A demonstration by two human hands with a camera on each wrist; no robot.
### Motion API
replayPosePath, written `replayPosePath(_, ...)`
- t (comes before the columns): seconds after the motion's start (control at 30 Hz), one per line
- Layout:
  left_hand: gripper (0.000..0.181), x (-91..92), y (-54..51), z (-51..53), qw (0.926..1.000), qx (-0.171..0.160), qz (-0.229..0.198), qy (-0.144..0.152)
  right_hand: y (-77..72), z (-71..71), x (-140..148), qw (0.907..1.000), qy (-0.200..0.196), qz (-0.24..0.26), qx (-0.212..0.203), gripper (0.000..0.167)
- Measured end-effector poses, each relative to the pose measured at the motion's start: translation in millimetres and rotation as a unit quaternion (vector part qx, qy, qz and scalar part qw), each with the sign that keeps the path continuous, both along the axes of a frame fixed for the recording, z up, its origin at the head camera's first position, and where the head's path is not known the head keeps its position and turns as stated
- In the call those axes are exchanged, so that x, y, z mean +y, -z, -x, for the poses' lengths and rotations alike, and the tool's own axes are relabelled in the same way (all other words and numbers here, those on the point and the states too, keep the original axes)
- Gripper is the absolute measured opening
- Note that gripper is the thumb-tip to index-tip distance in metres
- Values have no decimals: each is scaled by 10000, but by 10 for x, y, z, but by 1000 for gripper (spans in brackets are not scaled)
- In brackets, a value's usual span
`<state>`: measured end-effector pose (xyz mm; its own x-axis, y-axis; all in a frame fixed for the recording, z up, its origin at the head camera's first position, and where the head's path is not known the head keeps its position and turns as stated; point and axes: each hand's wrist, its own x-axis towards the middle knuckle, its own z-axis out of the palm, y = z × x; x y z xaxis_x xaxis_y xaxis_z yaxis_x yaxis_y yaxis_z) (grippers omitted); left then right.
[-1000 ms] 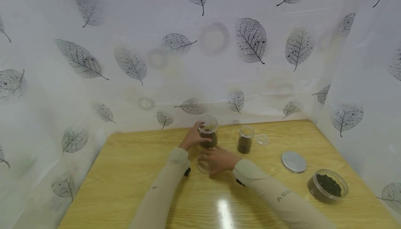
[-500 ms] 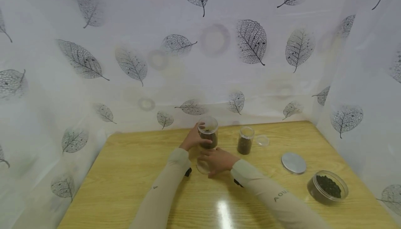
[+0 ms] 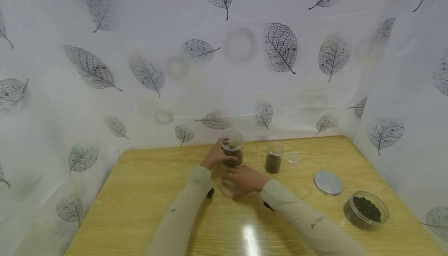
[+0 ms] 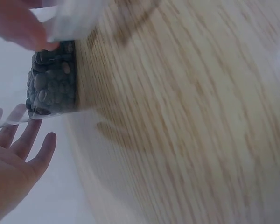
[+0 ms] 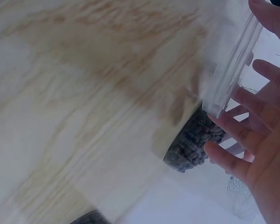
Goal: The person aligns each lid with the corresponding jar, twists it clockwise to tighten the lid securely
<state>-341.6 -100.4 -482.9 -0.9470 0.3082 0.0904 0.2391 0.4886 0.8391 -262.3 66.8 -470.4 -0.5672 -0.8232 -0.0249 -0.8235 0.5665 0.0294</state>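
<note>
Nearest, at the right of the worktop [image 3: 140, 209], is a low clear dish [image 3: 357, 214] with small dark bits in it. Then comes the right hand [image 3: 245, 179]. Its thumb and fingers are a little apart, with a clear round lid [image 5: 232, 67] pinched between them. The lid is flat and tilted, on the near side of a tall clear jar [image 3: 238, 153] and lower than its rim. So the jar is straight ahead of the lid, just past the right hand's fingertips. The jar stands up, with its long way going up and down, and dark stones sit inside it. The left hand [image 3: 215, 155] is the one closer to it: it holds the jar from the left side, with the thumb across the front and other fingers round the back, bent only a bit. The wrist views are blurry, so I can't tell how tight that hold is. Off to the right lies a silver lid [image 3: 328, 182]. Farther back, a thinner jar [image 3: 273, 160] stands apart, also with dark stuff inside, and a small clear lid [image 3: 293, 157] lies near it.
</note>
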Motion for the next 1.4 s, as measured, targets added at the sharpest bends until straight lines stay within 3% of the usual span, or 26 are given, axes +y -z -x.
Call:
replayPosePath(0.4, 94, 3, -49, -56, 10000, 30, 13, 39, -153, -90, 183, 9992, 140, 286, -248, 76)
replayPosePath(0.53, 91, -39, -28, -91, 9999, 46, -105, 10, -196, -148, 245, 9990, 114, 397, -146, 75)
replayPosePath(0.9, 95, -159, -45, -329, 10000, 21, -5, 10, -321, -323, 407, 9967, -26, 797, -164, 68)
replayPosePath(1.13, 103, -212, -44, -408, 9997, 175, 51, 146, -420, -403, 463, 9959, -103, 893, 138, 67)
replayPosePath(1.4, 108, -235, -95, -568, 9991, 286, 139, 292, -483, -476, 522, 9950, -208, 939, 279, 69)
